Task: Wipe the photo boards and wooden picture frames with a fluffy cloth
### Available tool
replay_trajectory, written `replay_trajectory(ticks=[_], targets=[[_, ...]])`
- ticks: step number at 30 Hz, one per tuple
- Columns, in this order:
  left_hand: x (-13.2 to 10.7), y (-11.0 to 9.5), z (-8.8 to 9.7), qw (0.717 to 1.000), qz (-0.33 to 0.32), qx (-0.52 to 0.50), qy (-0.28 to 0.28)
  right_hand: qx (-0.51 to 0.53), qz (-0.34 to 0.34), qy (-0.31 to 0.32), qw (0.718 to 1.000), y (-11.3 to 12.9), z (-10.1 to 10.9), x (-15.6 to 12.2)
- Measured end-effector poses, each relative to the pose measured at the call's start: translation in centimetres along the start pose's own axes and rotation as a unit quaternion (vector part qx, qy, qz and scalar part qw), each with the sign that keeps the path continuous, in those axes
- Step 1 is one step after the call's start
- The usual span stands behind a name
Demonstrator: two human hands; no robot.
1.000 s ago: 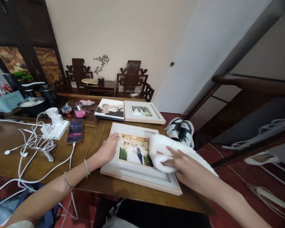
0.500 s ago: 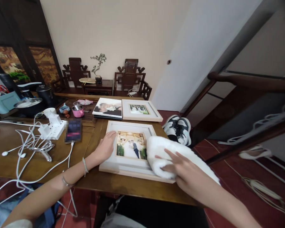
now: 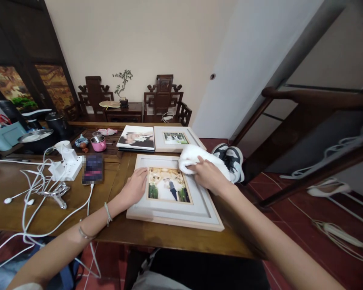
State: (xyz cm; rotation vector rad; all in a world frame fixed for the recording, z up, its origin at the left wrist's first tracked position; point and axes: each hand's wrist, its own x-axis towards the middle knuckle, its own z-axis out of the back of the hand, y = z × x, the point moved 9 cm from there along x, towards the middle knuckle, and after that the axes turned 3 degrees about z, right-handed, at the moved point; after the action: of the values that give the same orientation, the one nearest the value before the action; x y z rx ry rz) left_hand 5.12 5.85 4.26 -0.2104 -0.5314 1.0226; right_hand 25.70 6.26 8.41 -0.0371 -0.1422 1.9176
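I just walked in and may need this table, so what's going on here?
A person's left hand rests on the left side of a pale wooden picture frame lying face up on the brown wooden table. The right hand holds a fluffy white cloth at its far right corner. Another pale wooden frame lies behind.
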Motion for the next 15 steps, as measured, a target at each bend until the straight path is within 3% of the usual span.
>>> replay_trajectory(ticks=[2, 8, 10, 12, 15], targets=[[0.0, 0.2, -0.1, 1.000, 0.010, -0.005, 0.001, 0.010, 0.026, 0.009, 1.000, 0.7, 0.1, -1.7], [0.0, -0.1, 0.0, 1.000, 0.010, -0.010, -0.011, 0.078, 0.107, 0.072, 0.989, 4.3, 0.7, -11.0], [0.0, -0.1, 0.0, 1.000, 0.014, -0.009, -0.011, 0.089, 0.122, 0.080, 0.985, 5.1, 0.8, -13.0], [-0.1, -0.2, 0.0, 1.000, 0.010, -0.006, -0.008, 0.079, 0.113, 0.088, 0.987, 5.2, 0.5, -13.3], [0.0, -0.4, 0.0, 1.000, -0.005, -0.002, -0.006, 0.045, 0.085, 0.072, 0.993, 4.3, -0.4, -10.2]])
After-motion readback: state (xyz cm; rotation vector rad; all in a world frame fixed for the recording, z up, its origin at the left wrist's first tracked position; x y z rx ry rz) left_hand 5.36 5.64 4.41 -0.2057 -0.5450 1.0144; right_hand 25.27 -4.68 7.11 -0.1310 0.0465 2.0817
